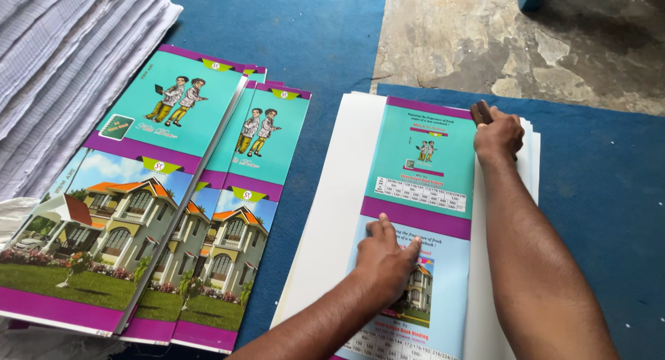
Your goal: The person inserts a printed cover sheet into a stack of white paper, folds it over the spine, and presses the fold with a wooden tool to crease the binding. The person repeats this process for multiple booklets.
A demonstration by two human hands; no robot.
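Carpet (312, 34), blue, covers the floor under everything. Left of the white sheets (339, 194) lie fanned printed covers (173, 194), and beyond those a ruled paper stack (62, 62). On the white sheets lies one printed cover strip (422, 173). The left hand (388, 259) presses flat on its lower half, fingers spread. The right hand (497, 135) grips a small dark tool (481, 112) at its upper right edge.

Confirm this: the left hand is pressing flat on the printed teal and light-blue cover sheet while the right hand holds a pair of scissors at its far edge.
Not quite. The head view shows the right hand gripping a small dark brown tool, not scissors. The left hand does press flat on the printed teal and light-blue cover sheet, and the right hand is at its far edge.
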